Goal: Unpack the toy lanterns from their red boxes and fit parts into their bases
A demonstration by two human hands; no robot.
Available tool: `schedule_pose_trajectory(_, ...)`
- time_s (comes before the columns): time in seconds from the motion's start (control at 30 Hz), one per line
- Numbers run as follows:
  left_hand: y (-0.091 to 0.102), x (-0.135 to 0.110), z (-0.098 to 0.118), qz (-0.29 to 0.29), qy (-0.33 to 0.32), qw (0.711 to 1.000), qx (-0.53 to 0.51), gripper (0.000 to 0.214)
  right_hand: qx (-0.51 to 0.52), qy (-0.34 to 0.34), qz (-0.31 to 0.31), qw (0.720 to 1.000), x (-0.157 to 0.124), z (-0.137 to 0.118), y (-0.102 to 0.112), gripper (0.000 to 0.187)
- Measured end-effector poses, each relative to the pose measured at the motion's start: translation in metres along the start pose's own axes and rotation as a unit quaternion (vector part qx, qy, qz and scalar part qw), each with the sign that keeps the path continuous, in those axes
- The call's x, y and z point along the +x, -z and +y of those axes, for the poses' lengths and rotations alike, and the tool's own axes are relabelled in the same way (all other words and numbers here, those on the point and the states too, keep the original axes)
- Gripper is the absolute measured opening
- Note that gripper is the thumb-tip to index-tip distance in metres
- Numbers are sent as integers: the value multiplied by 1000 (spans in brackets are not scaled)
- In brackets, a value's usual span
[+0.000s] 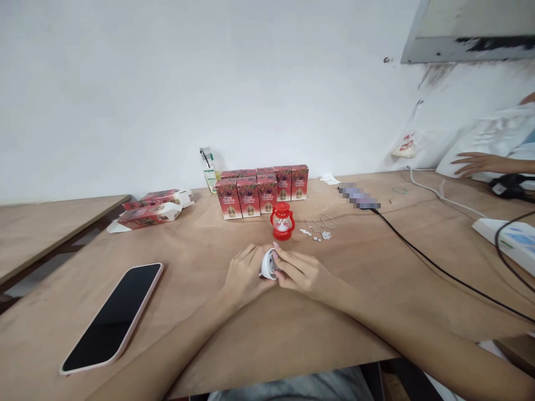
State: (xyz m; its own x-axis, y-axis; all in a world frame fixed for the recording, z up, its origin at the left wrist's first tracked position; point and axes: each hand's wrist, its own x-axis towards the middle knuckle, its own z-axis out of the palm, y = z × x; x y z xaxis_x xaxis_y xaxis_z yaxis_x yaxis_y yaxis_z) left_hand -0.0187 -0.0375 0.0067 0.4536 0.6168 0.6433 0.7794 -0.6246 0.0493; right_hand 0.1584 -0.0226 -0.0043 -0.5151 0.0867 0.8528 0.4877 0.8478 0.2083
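A small white round cup-shaped part, tilted so its hollow side faces right, is held over the near middle of the table. My left hand is closed around its left side. My right hand touches its open side, fingertips pressed at the rim and inside; whether they pinch some small piece there I cannot make out. Just beyond my hands stands a red toy lantern with a clear middle. Right of it lie several small white pieces and thin metal wire pieces.
Several red printed boxes stand near the wall, with opened boxes lying to their left. A phone lies at the left. At the right are a blurred-out phone, a black cable, a white power strip and another person's hand.
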Motion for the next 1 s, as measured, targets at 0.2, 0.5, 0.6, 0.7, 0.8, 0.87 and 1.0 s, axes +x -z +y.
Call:
schedule_pose_trajectory(0.2, 5, 0, 3, 16, 6, 999, -37, 31, 36, -14, -2, 999, 4, -3, 7, 20)
schedule_pose_trajectory(0.5, 7, 1, 3, 2, 15, 998, -59, 30, -20, 23, 33, 999, 5, -3, 8, 23)
schedule_pose_trajectory(0.6, 6, 2, 4, 6, 16, 997, -69, 31, 0, -16, 37, 999, 6, -2, 8, 22)
schedule_pose_trajectory(0.7, 5, 2, 5, 8, 13, 998, -67, 31, 5, -36, 40, 999, 8, -1, 9, 21)
schedule_pose_trajectory(0.8, 6, 2, 6, 1, 28, 998, -65, 32, 12, -39, 32, 999, 9, -1, 10, 21)
schedule_pose_trajectory(0.87, 6, 2, 5, -8, 43, 997, -66, 35, 24, -46, 26, 998, 10, -1, 11, 21)
schedule_pose_trajectory(1.0, 6, 3, -1, -20, 58, 996, -64, 38, 47, -84, 15, 995, 9, 6, 14, 19)
